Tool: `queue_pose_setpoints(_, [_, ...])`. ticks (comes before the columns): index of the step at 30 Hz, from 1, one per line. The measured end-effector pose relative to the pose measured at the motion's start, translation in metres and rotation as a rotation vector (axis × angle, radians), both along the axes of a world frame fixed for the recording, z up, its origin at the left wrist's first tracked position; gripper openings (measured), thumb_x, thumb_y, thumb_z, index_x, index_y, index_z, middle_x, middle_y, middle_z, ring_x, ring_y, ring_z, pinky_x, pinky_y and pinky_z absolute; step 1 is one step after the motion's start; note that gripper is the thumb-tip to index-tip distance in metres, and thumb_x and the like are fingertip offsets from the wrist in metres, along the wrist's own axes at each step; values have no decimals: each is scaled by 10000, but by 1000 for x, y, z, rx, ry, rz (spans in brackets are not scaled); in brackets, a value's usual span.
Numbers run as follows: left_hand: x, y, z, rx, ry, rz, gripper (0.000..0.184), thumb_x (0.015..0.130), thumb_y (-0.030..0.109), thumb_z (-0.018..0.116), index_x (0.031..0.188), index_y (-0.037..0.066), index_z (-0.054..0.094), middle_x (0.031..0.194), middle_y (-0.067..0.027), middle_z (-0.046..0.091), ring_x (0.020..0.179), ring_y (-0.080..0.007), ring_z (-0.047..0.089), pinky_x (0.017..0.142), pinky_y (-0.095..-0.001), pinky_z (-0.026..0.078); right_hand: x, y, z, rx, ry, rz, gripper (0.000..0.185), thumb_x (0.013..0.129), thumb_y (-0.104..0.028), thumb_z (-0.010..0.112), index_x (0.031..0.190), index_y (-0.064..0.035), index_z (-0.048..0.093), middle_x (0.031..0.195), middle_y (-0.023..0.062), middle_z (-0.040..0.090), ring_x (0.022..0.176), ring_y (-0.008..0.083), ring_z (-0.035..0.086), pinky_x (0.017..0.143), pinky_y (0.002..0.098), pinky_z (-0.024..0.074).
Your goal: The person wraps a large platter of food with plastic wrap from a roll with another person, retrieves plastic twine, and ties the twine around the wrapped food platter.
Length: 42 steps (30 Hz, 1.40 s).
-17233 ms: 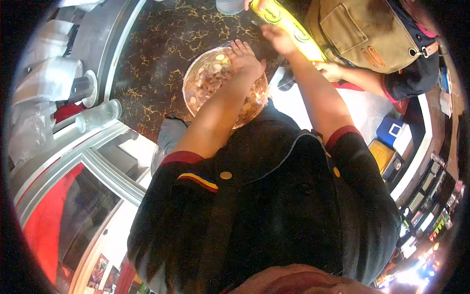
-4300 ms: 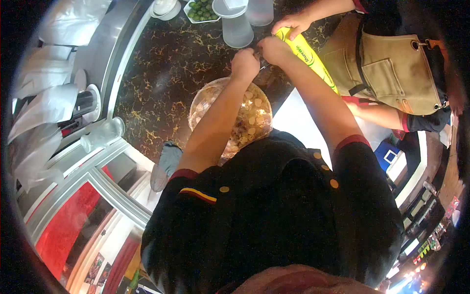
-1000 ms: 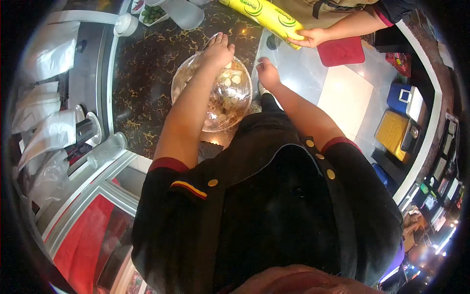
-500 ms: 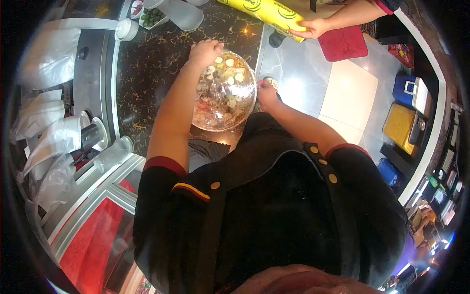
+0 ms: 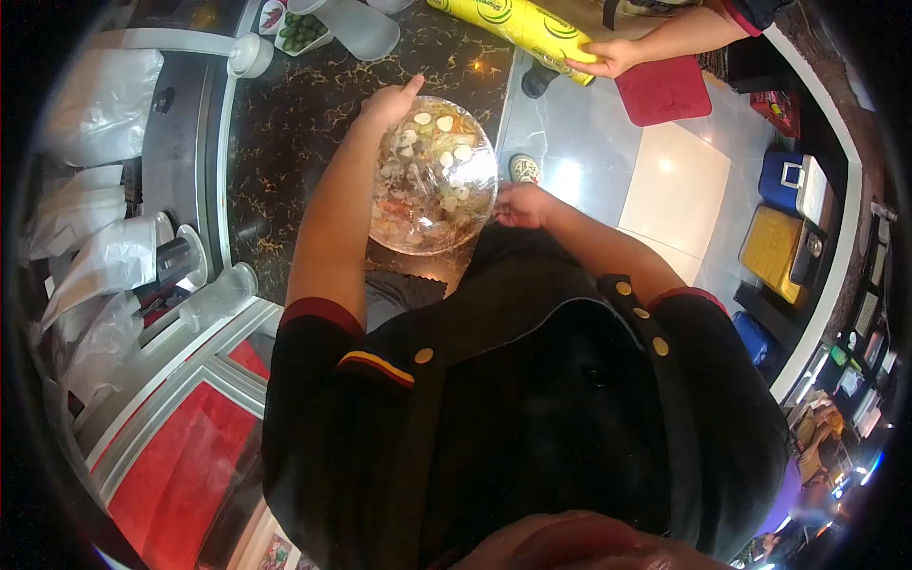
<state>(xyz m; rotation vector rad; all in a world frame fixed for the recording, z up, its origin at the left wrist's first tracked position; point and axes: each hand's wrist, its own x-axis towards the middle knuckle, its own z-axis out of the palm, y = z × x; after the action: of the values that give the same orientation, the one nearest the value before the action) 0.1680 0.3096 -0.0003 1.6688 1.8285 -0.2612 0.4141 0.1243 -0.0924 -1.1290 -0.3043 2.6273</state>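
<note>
A round plate of mixed food, with pale slices on top, is covered in shiny clear film over the dark marbled counter. My left hand grips its far-left rim, with one digit stretched out along the edge and the other fingers hidden. At the right rim my right hand has its fingers curled against the edge, partly under it. Glare on the film hides some of the food.
Another person's hand holds a yellow printed roll beyond the plate. A tray of green fruit, a clear plastic pitcher and a white lidded pot stand at the far left. A shoe shows on the floor.
My right hand has shifted slightly down along the rim, uncovering the shoe. My left hand has changed from fingers folded over the edge to one digit stretched out. The plate has barely moved.
</note>
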Motion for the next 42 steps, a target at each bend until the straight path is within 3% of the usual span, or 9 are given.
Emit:
queue_pose_setpoints(5, [-19,1,-18,85,166,86,704,894,559,193,1183,19,539,1248,-202,488,1157,-354,455,995,-413,330,2,13,8,268,-478,231,196,866,-131,531,1052,-71,542,802,24,595,663,125,554,583,243,472])
queue_pose_setpoints(7, [-31,-7,-7,191,231,108,659,907,502,203,1163,1,546,1250,-201,485,1145,-350,466,983,-425,344,2,27,11,618,-606,-215,302,883,-222,529,1123,-39,504,881,49,581,719,145,538,641,276,468])
queue_pose_setpoints(10, [-76,-29,-9,267,184,358,626,910,474,224,1117,-2,574,1212,-200,515,1136,-342,475,968,-434,353,-16,41,64,532,-453,-235,384,890,-296,467,1100,22,518,924,112,593,790,200,545,689,332,449])
queue_pose_setpoints(19, [-62,-193,12,1109,-226,715,337,864,266,463,1009,-10,592,963,-222,599,973,-353,534,856,-399,409,-53,70,45,1060,-1098,335,648,909,-481,318,1006,118,544,1051,346,533,1017,434,525,819,447,448])
queue_pose_setpoints(24, [10,-313,-9,711,-257,1203,300,844,210,488,994,-36,574,872,-191,612,825,-315,594,777,-369,457,-48,146,76,1372,-1356,392,549,895,-456,382,981,47,585,958,221,618,896,392,586,847,431,430])
queue_pose_setpoints(28, [76,-341,-19,231,-940,1307,280,861,201,491,993,-36,559,903,-161,615,866,-291,580,801,-360,465,-111,192,76,1767,-569,494,404,912,-365,409,1093,-43,573,1011,193,610,981,370,555,860,416,431])
queue_pose_setpoints(30, [90,-322,-33,210,-1616,1850,284,873,208,473,1017,-25,550,971,-158,593,940,-259,540,845,-373,452,-144,197,66,1883,-541,541,397,909,-352,407,1043,-30,595,1005,183,614,984,368,545,861,419,428])
queue_pose_setpoints(38, [115,-299,-24,527,-1407,2209,325,898,264,404,1074,20,528,1077,-113,559,957,-246,532,849,-358,417,-181,221,56,1866,-567,1134,483,920,-427,388,1125,-31,575,1094,177,588,1007,345,548,876,425,420])
queue_pose_setpoints(42, [112,-281,-21,750,-1379,2315,341,910,282,362,1080,33,518,1004,-99,587,906,-229,555,826,-362,423,-191,234,73,1212,-424,1013,433,917,-401,441,1035,-22,614,1009,133,631,908,277,605,812,414,461])
